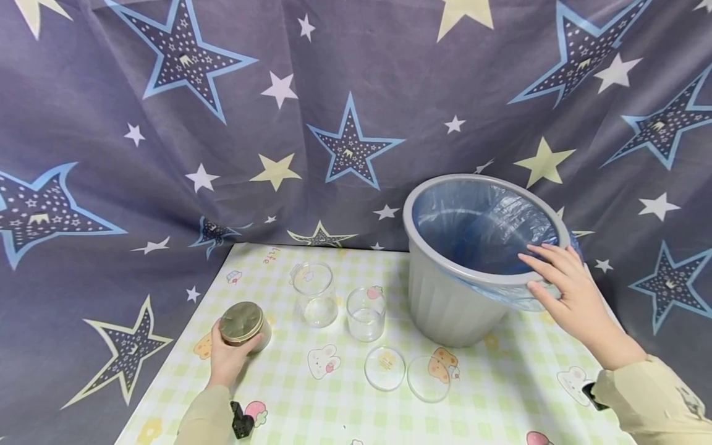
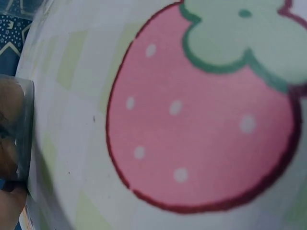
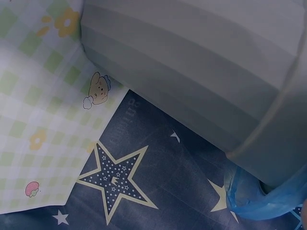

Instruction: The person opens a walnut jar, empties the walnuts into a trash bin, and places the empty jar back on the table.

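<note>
At the left of the table my left hand grips a clear round jar with a dull gold-green lid. Brown contents show through the side of this jar at the left edge of the left wrist view. My right hand is at the right rim of a grey bin, fingers extended and spread over the rim and the opening. A blue plastic bag lines the bin, its edge folded outside the rim. The bin's ribbed wall fills much of the right wrist view.
Two clear, lidless jars, a taller one and a shorter one, stand between the held jar and the bin. Two clear round lids lie in front of them. A star-patterned cloth hangs behind the checked tablecloth.
</note>
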Action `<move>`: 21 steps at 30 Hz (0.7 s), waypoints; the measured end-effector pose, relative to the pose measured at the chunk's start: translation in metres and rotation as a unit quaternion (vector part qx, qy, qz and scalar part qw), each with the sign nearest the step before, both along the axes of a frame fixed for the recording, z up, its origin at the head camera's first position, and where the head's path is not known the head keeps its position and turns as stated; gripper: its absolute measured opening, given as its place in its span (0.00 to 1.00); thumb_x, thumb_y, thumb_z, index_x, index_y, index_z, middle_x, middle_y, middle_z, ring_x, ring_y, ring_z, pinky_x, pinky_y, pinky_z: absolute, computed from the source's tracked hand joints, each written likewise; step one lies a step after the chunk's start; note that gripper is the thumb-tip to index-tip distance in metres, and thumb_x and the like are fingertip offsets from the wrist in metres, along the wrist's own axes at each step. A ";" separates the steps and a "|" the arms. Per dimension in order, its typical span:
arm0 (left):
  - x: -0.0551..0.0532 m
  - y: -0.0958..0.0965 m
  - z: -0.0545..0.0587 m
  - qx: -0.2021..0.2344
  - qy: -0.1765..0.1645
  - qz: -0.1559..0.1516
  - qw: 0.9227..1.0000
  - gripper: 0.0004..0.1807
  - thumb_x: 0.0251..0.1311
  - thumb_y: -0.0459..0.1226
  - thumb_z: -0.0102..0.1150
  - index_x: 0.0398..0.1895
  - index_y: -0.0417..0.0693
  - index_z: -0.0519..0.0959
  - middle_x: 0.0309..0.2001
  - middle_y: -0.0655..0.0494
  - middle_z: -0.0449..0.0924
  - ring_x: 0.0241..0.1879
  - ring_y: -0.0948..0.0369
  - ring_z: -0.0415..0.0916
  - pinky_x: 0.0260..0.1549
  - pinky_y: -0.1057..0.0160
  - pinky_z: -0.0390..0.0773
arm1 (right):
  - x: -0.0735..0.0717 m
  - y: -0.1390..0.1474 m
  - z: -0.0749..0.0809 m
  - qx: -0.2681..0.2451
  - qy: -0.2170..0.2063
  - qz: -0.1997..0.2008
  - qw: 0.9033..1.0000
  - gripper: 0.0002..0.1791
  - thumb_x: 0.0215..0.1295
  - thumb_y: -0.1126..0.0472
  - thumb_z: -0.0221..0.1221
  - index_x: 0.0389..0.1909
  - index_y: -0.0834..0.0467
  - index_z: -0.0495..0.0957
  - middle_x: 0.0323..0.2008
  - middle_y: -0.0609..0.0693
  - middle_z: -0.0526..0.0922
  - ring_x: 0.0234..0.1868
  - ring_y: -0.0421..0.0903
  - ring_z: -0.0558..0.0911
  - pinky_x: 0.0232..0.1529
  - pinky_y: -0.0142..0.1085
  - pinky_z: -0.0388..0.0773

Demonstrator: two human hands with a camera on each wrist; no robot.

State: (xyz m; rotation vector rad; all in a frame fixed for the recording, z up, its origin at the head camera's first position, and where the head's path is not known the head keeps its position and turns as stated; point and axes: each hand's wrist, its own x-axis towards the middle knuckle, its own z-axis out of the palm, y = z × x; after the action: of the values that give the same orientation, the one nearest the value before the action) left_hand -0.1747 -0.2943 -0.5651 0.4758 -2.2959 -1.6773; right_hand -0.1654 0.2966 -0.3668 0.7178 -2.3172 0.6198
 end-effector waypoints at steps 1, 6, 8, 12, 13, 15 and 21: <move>0.000 0.000 0.001 0.001 0.000 0.001 1.000 0.57 0.45 0.34 0.73 0.73 0.44 0.43 0.69 0.37 0.53 0.69 0.43 0.51 0.68 0.43 0.53 | 0.000 0.000 0.000 0.000 0.000 0.000 1.000 0.23 0.69 0.47 0.52 0.59 0.54 0.75 0.58 0.61 0.74 0.66 0.52 0.64 0.74 0.52 0.43; 0.001 0.002 0.005 -0.004 0.005 0.002 1.000 0.56 0.45 0.33 0.73 0.73 0.44 0.45 0.69 0.38 0.54 0.68 0.43 0.52 0.68 0.43 0.53 | 0.000 0.000 0.000 -0.002 -0.001 0.001 1.000 0.23 0.69 0.47 0.52 0.59 0.55 0.75 0.58 0.60 0.74 0.66 0.50 0.63 0.74 0.51 0.43; 0.001 0.003 0.006 -0.006 0.008 0.002 1.000 0.56 0.45 0.33 0.73 0.73 0.44 0.46 0.68 0.39 0.54 0.68 0.43 0.52 0.68 0.42 0.53 | 0.000 0.000 0.000 -0.003 -0.001 0.001 1.000 0.23 0.69 0.47 0.52 0.58 0.55 0.75 0.58 0.60 0.74 0.66 0.51 0.63 0.74 0.51 0.43; 0.000 0.001 0.005 -0.009 0.007 0.006 1.000 0.56 0.44 0.33 0.73 0.73 0.44 0.46 0.69 0.39 0.54 0.68 0.43 0.52 0.68 0.43 0.53 | 0.000 -0.001 0.001 -0.002 -0.001 0.000 1.000 0.23 0.69 0.48 0.52 0.58 0.55 0.75 0.58 0.60 0.74 0.66 0.52 0.64 0.74 0.51 0.43; 0.000 0.001 0.005 -0.010 0.006 0.008 1.000 0.57 0.44 0.33 0.73 0.73 0.44 0.45 0.69 0.38 0.54 0.69 0.43 0.52 0.68 0.43 0.53 | 0.000 -0.001 0.001 -0.001 -0.001 -0.001 1.000 0.23 0.69 0.48 0.52 0.58 0.55 0.75 0.58 0.60 0.74 0.65 0.53 0.64 0.74 0.51 0.43; 0.000 0.000 0.004 -0.007 0.004 0.010 1.000 0.57 0.44 0.33 0.73 0.74 0.45 0.44 0.69 0.38 0.54 0.69 0.43 0.52 0.69 0.44 0.53 | 0.000 -0.001 0.001 0.000 -0.002 -0.002 1.000 0.22 0.69 0.48 0.52 0.58 0.55 0.75 0.58 0.61 0.74 0.65 0.53 0.64 0.74 0.51 0.43; 0.002 -0.001 0.005 0.009 -0.002 0.007 1.000 0.58 0.44 0.34 0.74 0.74 0.47 0.43 0.70 0.40 0.52 0.70 0.44 0.51 0.69 0.46 0.54 | 0.001 0.000 0.001 0.002 -0.003 -0.006 1.000 0.22 0.68 0.49 0.53 0.59 0.55 0.75 0.57 0.62 0.74 0.65 0.54 0.64 0.74 0.51 0.43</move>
State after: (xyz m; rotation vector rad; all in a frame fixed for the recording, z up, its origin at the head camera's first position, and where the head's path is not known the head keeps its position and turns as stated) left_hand -0.1728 -0.2954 -0.5596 0.4968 -2.2771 -1.6925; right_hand -0.1645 0.2964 -0.3654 0.7033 -2.3276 0.6127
